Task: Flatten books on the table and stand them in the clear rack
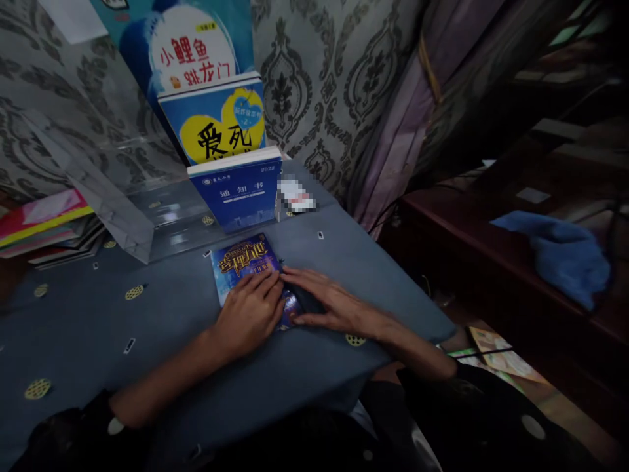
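Note:
A blue book (246, 254) with gold lettering on its cover lies on the cloth-covered table, just in front of an upright blue book (236, 193). My left hand (251, 308) rests over its lower part, fingers laid together on the cover and hiding some of it. At the book's right edge is my right hand (334, 303), its thumb apart from its outstretched fingers. The right fingertips meet the left fingers near the edge; whether they press on the book I cannot tell.
Clear acrylic racks (142, 239) hold upright books, including a yellow-and-blue one (196, 134) and a tall teal one (196, 52). Stacked books (54, 226) lie at left. A blurred-out item (297, 195) sits behind. Past the table's right edge, a blue cloth (565, 259) lies on dark furniture.

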Action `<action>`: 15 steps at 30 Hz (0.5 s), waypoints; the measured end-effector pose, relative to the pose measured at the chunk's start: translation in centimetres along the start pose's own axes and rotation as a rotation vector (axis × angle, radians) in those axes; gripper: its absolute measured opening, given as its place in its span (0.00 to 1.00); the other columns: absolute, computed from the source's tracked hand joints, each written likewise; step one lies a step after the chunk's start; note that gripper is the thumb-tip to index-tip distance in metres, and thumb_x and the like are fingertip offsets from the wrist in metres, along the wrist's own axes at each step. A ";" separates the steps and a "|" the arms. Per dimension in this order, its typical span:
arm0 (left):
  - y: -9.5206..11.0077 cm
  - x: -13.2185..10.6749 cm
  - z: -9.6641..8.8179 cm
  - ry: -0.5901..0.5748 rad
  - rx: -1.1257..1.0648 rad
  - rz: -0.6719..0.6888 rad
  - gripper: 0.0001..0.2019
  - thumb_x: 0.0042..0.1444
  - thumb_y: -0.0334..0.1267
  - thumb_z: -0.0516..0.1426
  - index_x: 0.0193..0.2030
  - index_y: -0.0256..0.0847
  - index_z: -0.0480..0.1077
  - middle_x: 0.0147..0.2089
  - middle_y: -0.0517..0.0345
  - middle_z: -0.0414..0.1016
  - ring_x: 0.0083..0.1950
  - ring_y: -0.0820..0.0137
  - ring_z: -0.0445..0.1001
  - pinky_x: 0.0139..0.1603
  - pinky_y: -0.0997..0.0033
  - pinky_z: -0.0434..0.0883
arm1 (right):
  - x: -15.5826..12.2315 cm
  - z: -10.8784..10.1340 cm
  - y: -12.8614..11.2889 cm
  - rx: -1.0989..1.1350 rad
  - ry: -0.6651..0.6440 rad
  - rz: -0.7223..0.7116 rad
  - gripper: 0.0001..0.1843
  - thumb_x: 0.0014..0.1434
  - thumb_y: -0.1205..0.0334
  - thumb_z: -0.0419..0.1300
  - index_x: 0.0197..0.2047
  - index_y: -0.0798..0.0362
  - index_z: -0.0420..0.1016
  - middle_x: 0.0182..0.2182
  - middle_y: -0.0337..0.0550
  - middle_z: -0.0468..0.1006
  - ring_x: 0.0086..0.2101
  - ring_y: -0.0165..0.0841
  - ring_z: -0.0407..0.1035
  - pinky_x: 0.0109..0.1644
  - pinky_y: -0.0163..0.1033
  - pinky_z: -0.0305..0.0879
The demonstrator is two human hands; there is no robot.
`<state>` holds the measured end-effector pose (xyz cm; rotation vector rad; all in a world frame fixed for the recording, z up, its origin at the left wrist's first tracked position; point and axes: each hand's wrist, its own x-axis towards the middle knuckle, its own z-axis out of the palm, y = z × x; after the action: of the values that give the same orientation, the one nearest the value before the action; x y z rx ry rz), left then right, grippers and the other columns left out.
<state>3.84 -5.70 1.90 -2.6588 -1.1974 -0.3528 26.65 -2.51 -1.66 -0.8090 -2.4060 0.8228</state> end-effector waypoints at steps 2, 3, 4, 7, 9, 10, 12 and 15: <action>-0.7 1.0 0.4 -0.024 0.007 -0.027 0.18 0.69 0.37 0.50 0.58 0.32 0.73 0.60 0.43 0.77 0.61 0.59 0.76 0.61 0.55 0.73 | 0.0 0.0 -0.1 -0.009 -0.001 0.002 0.43 0.63 0.45 0.64 0.74 0.47 0.53 0.70 0.54 0.61 0.69 0.44 0.56 0.71 0.58 0.57; -1.1 1.5 0.5 -0.038 0.004 -0.042 0.18 0.69 0.36 0.50 0.59 0.32 0.73 0.61 0.42 0.76 0.62 0.59 0.75 0.62 0.55 0.73 | 0.0 -0.1 -0.2 -0.012 -0.001 0.000 0.43 0.63 0.44 0.64 0.74 0.48 0.53 0.70 0.55 0.62 0.69 0.45 0.56 0.71 0.58 0.57; -1.5 2.1 0.7 -0.054 0.001 -0.058 0.18 0.69 0.36 0.50 0.59 0.31 0.72 0.61 0.41 0.76 0.62 0.58 0.75 0.62 0.55 0.73 | 0.0 -0.1 -0.2 -0.015 -0.002 -0.002 0.43 0.63 0.44 0.64 0.74 0.49 0.53 0.70 0.55 0.62 0.69 0.45 0.56 0.71 0.58 0.57; -2.6 3.6 1.1 -0.094 0.009 -0.107 0.18 0.69 0.35 0.50 0.60 0.30 0.71 0.62 0.40 0.75 0.64 0.57 0.73 0.62 0.54 0.71 | 0.2 -0.2 -0.3 -0.021 -0.006 -0.006 0.42 0.63 0.44 0.64 0.74 0.49 0.55 0.69 0.56 0.63 0.68 0.46 0.57 0.71 0.59 0.56; -3.3 4.5 1.4 -0.099 0.026 -0.149 0.18 0.69 0.34 0.50 0.60 0.31 0.71 0.63 0.40 0.74 0.64 0.58 0.73 0.63 0.54 0.70 | 0.2 -0.2 -0.2 -0.022 -0.015 -0.001 0.41 0.63 0.44 0.64 0.73 0.48 0.57 0.69 0.56 0.62 0.68 0.47 0.57 0.71 0.60 0.55; -3.6 4.9 1.5 -0.099 0.032 -0.170 0.17 0.68 0.34 0.50 0.59 0.32 0.71 0.63 0.41 0.74 0.64 0.58 0.73 0.62 0.54 0.71 | 0.2 -0.2 -0.1 -0.021 -0.019 0.003 0.41 0.63 0.44 0.64 0.73 0.48 0.58 0.70 0.55 0.62 0.68 0.47 0.57 0.71 0.60 0.55; -4.0 5.5 1.6 -0.105 0.039 -0.202 0.17 0.68 0.33 0.50 0.58 0.33 0.72 0.63 0.41 0.74 0.63 0.58 0.74 0.61 0.55 0.71 | 0.2 -0.1 0.0 -0.023 -0.024 0.007 0.40 0.63 0.43 0.63 0.72 0.47 0.59 0.70 0.54 0.62 0.68 0.47 0.57 0.70 0.61 0.56; -4.1 5.8 1.8 -0.124 0.038 -0.220 0.17 0.68 0.33 0.49 0.58 0.32 0.72 0.63 0.40 0.74 0.63 0.58 0.74 0.62 0.56 0.71 | 0.1 0.0 0.2 -0.032 -0.017 -0.003 0.39 0.63 0.43 0.63 0.72 0.47 0.60 0.70 0.55 0.62 0.68 0.47 0.58 0.70 0.60 0.56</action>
<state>4.68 1.55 2.30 -2.5538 -1.5242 -0.1988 26.70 -2.33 -1.74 -0.8135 -2.4398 0.7953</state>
